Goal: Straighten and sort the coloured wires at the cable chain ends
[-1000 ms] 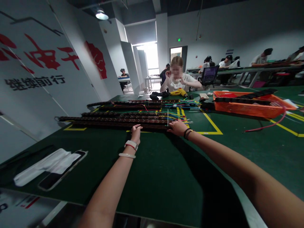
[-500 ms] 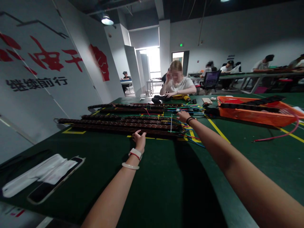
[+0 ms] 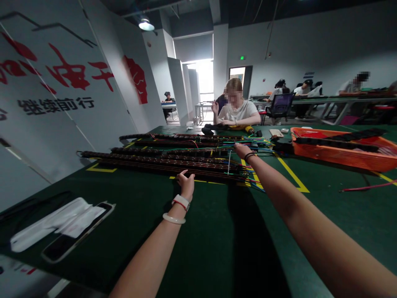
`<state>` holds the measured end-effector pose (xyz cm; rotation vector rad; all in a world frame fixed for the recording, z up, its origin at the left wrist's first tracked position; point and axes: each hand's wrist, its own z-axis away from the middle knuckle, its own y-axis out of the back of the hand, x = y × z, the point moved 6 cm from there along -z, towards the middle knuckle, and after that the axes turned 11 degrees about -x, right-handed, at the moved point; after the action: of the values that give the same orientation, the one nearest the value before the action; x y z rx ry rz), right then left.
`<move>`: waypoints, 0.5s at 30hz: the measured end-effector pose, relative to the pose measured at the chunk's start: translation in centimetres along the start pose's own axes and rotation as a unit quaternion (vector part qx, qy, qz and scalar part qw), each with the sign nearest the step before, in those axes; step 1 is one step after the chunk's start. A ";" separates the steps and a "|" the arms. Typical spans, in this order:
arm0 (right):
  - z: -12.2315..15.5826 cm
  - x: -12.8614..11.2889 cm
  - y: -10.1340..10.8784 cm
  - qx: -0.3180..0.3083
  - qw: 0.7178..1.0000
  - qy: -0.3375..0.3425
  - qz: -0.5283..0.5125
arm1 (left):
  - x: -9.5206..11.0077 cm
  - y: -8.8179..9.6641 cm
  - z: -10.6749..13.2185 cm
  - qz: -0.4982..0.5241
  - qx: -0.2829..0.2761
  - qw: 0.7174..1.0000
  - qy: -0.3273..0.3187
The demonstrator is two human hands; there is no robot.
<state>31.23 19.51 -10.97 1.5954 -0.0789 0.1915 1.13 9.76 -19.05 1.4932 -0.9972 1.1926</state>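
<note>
Several long dark strips (image 3: 161,161) with coloured wires (image 3: 248,142) at their right ends lie across the green table (image 3: 201,231). My left hand (image 3: 186,182) rests at the near edge of the closest strip, fingers loosely apart and holding nothing. My right hand (image 3: 241,150) is stretched out over the strips' right ends and touches the bundle of coloured wires; its fingers point away from me and are hidden. A thin white tie (image 3: 228,162) stands upright on the near strip just left of my right wrist.
An orange tray (image 3: 338,154) holding dark strips sits at the right, with a red cable (image 3: 366,188) in front of it. A phone (image 3: 77,231) and a white cloth (image 3: 58,221) lie near left. A person (image 3: 237,109) sits opposite beside a yellow tool (image 3: 238,128). Yellow tape lines (image 3: 291,174) mark the table.
My right hand has left the near strip and reached farther away to the coloured wires. My left hand stays at the near strip's edge with fingers slightly more apart.
</note>
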 end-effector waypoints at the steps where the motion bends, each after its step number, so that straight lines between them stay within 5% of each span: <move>1: 0.1 0.0 1.2 0.014 1.000 0.000 0.006 | 0.0 0.0 0.1 0.021 0.004 1.000 0.004; 10: 4.4 -2.7 13.6 0.162 0.980 0.081 0.085 | 2.5 1.0 1.1 0.275 0.056 0.960 -0.008; 15: 9.1 -5.5 16.9 0.234 0.958 0.104 0.126 | 6.9 -1.4 -0.3 0.400 -0.090 0.912 0.025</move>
<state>23.67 9.45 4.52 2.0255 -0.0772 0.6113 3.73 10.07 -12.48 0.8997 -1.7179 1.6236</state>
